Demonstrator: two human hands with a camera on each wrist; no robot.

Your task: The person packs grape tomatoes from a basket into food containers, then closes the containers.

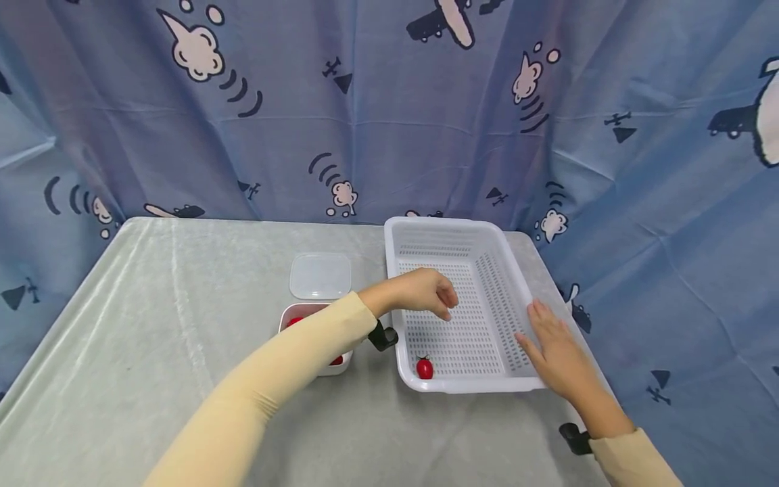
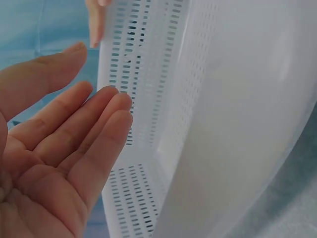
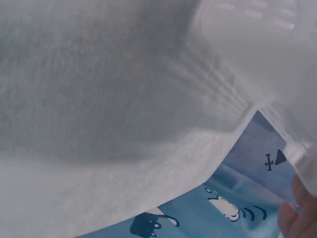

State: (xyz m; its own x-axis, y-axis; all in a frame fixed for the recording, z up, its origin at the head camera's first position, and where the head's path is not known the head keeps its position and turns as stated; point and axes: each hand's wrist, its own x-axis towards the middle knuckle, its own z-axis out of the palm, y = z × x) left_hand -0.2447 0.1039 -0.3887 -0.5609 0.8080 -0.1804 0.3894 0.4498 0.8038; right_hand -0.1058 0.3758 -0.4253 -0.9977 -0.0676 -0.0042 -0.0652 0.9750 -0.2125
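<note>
In the head view a white perforated plastic basket (image 1: 450,385) stands on the table. One cherry tomato (image 1: 425,368) with a green stem lies in its near left corner. My left hand (image 1: 424,292) hovers over the basket's left part; in the left wrist view its palm is bare and the fingers are loosely bent. On the basket's right rim rests my right hand (image 1: 555,348), fingers extended. A small white box (image 1: 331,370) holding red items stands left of the basket, partly covered by my left forearm. Only the fingertips of the right hand show in the right wrist view.
Behind the small box lies a clear lid (image 1: 320,276). A grey cloth covers the table (image 1: 152,325), and a blue patterned curtain (image 1: 389,108) hangs along its back and right side. Black wrist straps (image 1: 382,336) are on both arms.
</note>
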